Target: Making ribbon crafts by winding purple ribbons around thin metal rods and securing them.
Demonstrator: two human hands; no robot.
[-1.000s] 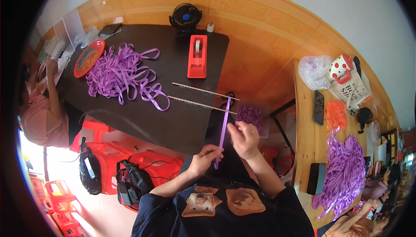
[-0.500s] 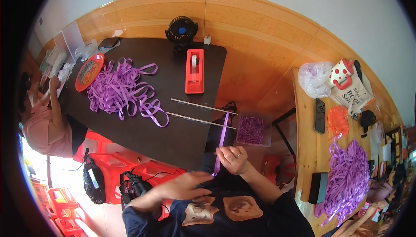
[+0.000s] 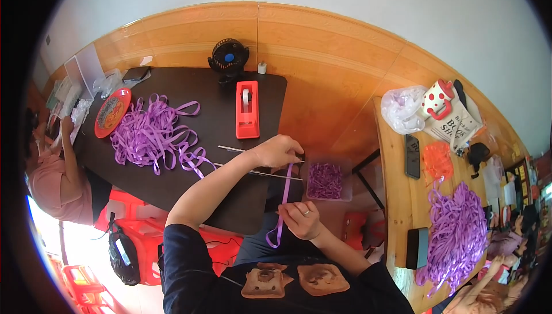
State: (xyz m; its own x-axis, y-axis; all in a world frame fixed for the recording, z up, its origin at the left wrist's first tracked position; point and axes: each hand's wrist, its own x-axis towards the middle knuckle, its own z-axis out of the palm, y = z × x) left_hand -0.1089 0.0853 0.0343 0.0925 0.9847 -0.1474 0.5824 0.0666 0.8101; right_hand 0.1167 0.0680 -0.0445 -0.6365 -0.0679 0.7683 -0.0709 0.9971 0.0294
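- Up from beside the lap, where it was half a second ago, the left hand has swung across to the tips of two thin metal rods; the whole view has shifted too, so everything on the tables sits elsewhere in the picture
- Right hand, the one with the ring, has stayed beside the strip of purple ribbon and pinches it low down between thumb and fingers
- Left fingers are curled in at the tip of the farther rod, just where the ribbon's upper end goes under them; whether they grip rod, ribbon or both, I cannot tell
- Purple ribbon runs down from the rod tips to the right hand, fairly straight, then bends into a loose loop below that hand; the lower part hung straighter in the earlier frame
- For the work in hand, I judge this means a change of roles: the right hand seems to steady the lower ribbon, while the left works at the rod end
- Both rods stick out past the edge of the dark table, partly hidden behind the left forearm
- Near the rods lie a pile of ribbon and a red tape dispenser; a clear tub of purple pieces sits lower, beyond the table edge
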